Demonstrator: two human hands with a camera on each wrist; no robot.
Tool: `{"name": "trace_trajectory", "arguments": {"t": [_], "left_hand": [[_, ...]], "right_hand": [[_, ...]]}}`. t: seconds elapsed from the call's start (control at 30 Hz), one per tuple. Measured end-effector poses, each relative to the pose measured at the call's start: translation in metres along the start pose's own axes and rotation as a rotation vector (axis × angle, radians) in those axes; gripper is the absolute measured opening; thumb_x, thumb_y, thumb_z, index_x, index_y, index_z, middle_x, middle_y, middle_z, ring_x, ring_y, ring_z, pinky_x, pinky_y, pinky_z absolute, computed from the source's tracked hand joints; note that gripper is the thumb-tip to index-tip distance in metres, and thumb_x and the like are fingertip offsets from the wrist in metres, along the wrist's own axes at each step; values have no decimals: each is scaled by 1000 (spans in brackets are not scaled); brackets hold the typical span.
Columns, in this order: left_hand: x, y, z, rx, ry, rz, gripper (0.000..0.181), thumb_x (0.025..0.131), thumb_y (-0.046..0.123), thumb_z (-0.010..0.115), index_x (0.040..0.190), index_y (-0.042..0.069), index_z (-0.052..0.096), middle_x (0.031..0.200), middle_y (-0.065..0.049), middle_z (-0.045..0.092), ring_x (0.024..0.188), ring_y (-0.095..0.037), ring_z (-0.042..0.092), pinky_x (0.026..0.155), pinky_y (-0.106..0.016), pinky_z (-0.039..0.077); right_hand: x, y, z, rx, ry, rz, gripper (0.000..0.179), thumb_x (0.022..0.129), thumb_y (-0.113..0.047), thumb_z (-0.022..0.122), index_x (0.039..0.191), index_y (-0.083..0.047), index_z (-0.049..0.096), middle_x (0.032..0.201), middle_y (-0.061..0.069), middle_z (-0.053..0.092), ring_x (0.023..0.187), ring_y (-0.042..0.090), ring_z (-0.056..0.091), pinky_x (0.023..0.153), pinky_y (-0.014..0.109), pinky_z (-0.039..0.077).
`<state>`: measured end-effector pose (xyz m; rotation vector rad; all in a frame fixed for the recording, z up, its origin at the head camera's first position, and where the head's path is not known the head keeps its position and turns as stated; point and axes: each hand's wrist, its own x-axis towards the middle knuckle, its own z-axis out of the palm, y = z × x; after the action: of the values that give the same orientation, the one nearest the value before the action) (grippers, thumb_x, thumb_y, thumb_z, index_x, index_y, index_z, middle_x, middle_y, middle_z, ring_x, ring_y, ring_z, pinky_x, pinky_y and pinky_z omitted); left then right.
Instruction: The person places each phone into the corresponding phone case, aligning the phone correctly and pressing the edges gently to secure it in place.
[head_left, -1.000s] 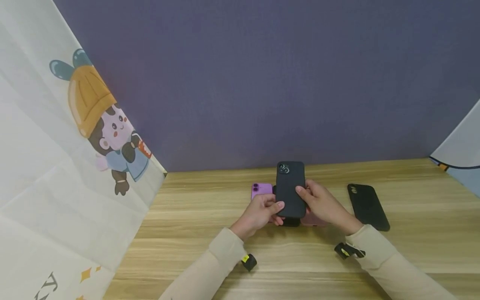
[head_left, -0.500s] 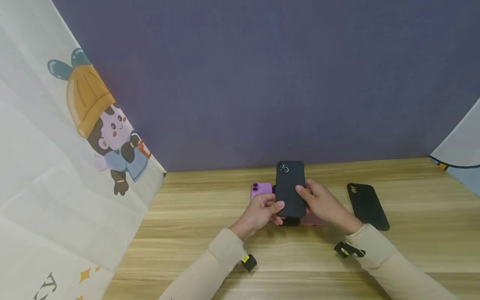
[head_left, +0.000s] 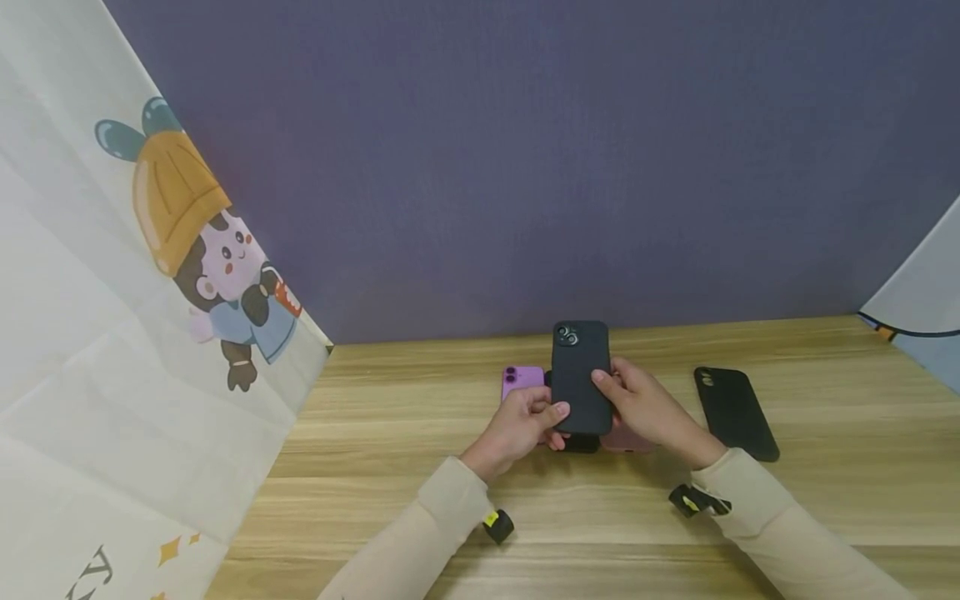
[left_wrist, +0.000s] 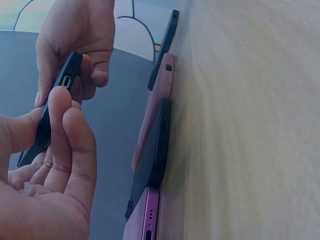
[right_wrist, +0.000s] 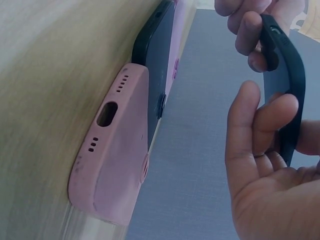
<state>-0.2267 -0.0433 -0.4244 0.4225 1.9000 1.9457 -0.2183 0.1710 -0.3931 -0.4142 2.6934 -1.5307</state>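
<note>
Our left hand (head_left: 520, 422) and right hand (head_left: 639, 402) grip one rectangular matte-black phone (head_left: 579, 385), apparently already cased, above the pale wooden desk (head_left: 382, 450); a glossy purple phone (head_left: 525, 378) lies at nine o'clock, a rounded pink case (head_left: 630, 440) at five, an oblong black case (head_left: 739, 418), seemingly unfilled, at three.

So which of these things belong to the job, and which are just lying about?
Seemingly in use:
- left hand
- right hand
- black-cased phone, held by both

Lying on the table, untouched:
- purple phone
- dark phone
- pink case
- black case off to the right
</note>
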Motion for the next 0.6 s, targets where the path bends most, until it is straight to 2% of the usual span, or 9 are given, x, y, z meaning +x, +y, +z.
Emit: {"name": "trace_trajectory", "arguments": {"t": [0.6], "left_hand": [[1,-2,1,-19,1,11,19,103,13,61,110,-4,65,74,-1,67,55,-9,61,57,-21,55]], "right_hand": [[0,0,0,53,-1,11,43,111,-29,45,132,7,50,75,9,60,57,25,58,53,35,52]]}}
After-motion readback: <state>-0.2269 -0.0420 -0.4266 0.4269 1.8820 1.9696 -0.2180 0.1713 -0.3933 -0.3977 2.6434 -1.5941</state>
